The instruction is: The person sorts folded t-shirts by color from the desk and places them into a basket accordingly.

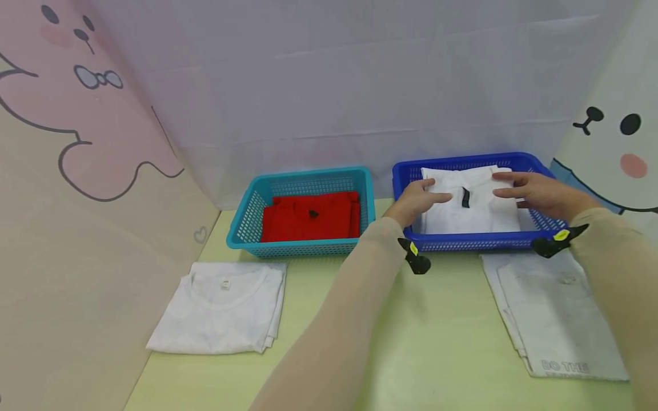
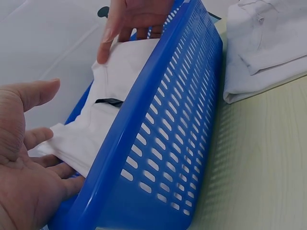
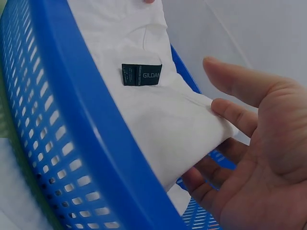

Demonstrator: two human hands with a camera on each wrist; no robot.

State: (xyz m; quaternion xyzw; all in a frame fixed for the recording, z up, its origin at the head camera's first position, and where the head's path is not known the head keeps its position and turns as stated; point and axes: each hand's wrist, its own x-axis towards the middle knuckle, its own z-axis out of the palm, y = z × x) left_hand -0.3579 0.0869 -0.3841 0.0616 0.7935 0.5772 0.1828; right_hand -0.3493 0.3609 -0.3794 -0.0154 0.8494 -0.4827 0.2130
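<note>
A folded white T-shirt (image 1: pixel 485 211) with a black neck label (image 3: pixel 141 74) lies in the blue basket (image 1: pixel 478 242) at the back right. Its left edge is touched by the fingers of my left hand (image 1: pixel 413 201), whose thumb stands away from the cloth in the left wrist view. On the opposite side, my right hand (image 1: pixel 540 193) has its index finger against the shirt's edge and the other fingers lower along its side. The right thumb is raised off the fabric in the right wrist view. Both hands have relaxed, fairly straight fingers.
Left of the blue basket stands a teal basket (image 1: pixel 303 249) with folded red shirts (image 1: pixel 313 220). A folded white shirt (image 1: pixel 221 314) lies at the table's left, and another printed white shirt (image 1: pixel 555 319) at the right. A pale curtain (image 1: pixel 360 85) hangs behind.
</note>
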